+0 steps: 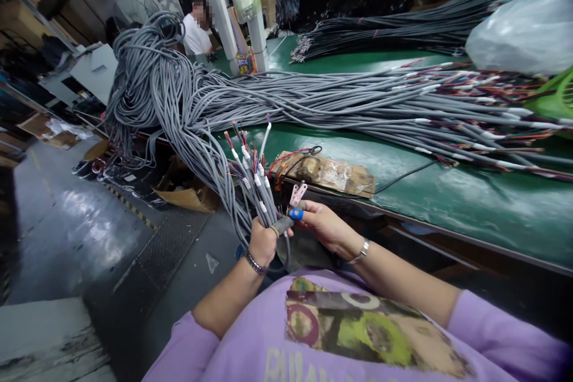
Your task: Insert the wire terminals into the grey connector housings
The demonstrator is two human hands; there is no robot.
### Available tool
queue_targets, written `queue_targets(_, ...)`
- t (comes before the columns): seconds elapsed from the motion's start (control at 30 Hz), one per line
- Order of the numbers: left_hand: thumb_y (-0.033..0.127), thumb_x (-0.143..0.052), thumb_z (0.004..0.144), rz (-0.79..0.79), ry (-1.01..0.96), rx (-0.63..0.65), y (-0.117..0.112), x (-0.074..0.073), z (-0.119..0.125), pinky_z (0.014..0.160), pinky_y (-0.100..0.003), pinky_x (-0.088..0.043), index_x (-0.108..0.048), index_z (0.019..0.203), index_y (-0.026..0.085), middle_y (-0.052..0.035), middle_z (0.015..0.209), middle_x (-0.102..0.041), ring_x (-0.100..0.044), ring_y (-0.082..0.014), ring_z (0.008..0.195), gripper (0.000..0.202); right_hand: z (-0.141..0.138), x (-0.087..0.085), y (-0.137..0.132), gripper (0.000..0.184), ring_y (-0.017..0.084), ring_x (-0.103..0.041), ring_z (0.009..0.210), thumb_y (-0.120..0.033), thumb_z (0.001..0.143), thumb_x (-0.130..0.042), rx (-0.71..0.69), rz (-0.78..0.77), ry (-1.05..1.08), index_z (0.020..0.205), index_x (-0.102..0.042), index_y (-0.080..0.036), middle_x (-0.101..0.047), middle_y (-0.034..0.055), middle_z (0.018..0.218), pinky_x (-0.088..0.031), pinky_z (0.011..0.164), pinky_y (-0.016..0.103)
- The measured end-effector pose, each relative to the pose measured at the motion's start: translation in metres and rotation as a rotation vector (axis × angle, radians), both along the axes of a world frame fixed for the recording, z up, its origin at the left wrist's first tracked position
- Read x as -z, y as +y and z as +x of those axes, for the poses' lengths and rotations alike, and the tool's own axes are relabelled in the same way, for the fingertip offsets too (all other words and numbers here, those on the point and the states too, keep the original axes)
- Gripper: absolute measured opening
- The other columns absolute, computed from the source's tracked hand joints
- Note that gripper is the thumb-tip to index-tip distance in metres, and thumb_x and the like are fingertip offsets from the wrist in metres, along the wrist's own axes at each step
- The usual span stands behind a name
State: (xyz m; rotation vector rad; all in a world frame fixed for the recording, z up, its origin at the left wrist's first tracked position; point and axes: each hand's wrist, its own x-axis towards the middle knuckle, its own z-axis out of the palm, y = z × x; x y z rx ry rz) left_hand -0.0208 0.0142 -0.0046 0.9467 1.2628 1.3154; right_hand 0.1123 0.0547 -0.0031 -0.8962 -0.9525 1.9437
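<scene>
My left hand (263, 243) is closed round a bunch of grey cables (265, 194) whose ends point up, with white sleeves and thin coloured wires showing at the tips. A dark grey wrap covers one of its fingers. Close beside it, my right hand (323, 225) is pinched together near the thin wires at a cable end; what lies between its fingertips is hidden. Blue tape (296, 213) is wound round a digit of that hand. Just above the fingertips a pink clip (298, 194) stands at the bench edge, by a tape-covered board (333, 174).
A long heap of grey cables (286, 98) lies along the green bench (470, 206) and droops over its left end. Darker cables (394, 33), a white plastic bag (523, 30) and a green basket (555, 98) are behind. A person (196, 30) sits beyond. An open carton (188, 185) is below.
</scene>
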Motion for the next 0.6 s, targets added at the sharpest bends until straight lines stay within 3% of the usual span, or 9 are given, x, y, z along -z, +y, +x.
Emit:
queue_targets(0.1, 0.033, -0.071, 0.064, 0.007, -0.019, -0.037, -0.001, 0.000, -0.001, 0.050, -0.025, -0.044, -0.061, 0.052, 0.015, -0.0016, 0.047, -0.058, -0.053, -0.0123, 0.045, 0.024, 0.002, 0.005, -0.001, 0.027, 0.006, -0.041, 0.048, -0.030, 0.056, -0.081, 0.019, -0.039, 0.016, 0.061, -0.059, -0.016, -0.052, -0.0047, 0.051, -0.034, 0.051, 0.022)
queue_targets(0.2, 0.032, -0.072, 0.062, -0.032, -0.044, -0.050, -0.001, -0.003, -0.003, 0.048, -0.024, -0.043, -0.061, 0.053, 0.015, -0.0016, 0.046, -0.058, -0.053, -0.0119, 0.044, 0.023, 0.008, 0.012, 0.002, 0.021, 0.009, -0.048, 0.053, -0.029, 0.062, -0.078, 0.005, -0.129, 0.105, 0.068, -0.061, -0.017, -0.056, -0.0025, 0.058, -0.043, 0.057, 0.024)
queue_targets(0.33, 0.031, -0.071, 0.062, -0.039, -0.077, -0.040, 0.000, -0.009, -0.003, 0.047, -0.024, -0.041, -0.062, 0.054, 0.014, -0.0016, 0.047, -0.058, -0.052, -0.0114, 0.043, 0.021, 0.015, 0.017, 0.016, 0.025, 0.013, -0.057, 0.063, -0.044, 0.077, -0.063, 0.027, -0.286, 0.221, 0.078, -0.063, -0.019, -0.065, 0.0032, 0.074, -0.049, 0.064, 0.028)
queue_targets(0.43, 0.029, -0.071, 0.063, -0.007, -0.084, -0.016, 0.002, -0.014, 0.001, 0.048, -0.024, -0.041, -0.061, 0.053, 0.014, -0.0011, 0.047, -0.058, -0.052, -0.0110, 0.043, 0.021, 0.014, 0.014, 0.025, 0.031, 0.013, -0.059, 0.066, -0.050, 0.082, -0.056, 0.008, -0.256, 0.263, 0.082, -0.064, -0.020, -0.066, 0.0040, 0.077, -0.050, 0.064, 0.027)
queue_targets(0.6, 0.027, -0.071, 0.063, -0.013, -0.104, 0.001, 0.009, -0.014, 0.008, 0.047, -0.024, -0.040, -0.061, 0.053, 0.014, -0.0008, 0.043, -0.056, -0.051, -0.0114, 0.042, 0.019, 0.005, 0.010, 0.028, 0.030, 0.013, -0.058, 0.067, -0.048, 0.079, -0.062, 0.045, -0.205, 0.283, 0.084, -0.067, -0.019, -0.066, 0.0030, 0.074, -0.049, 0.064, 0.027)
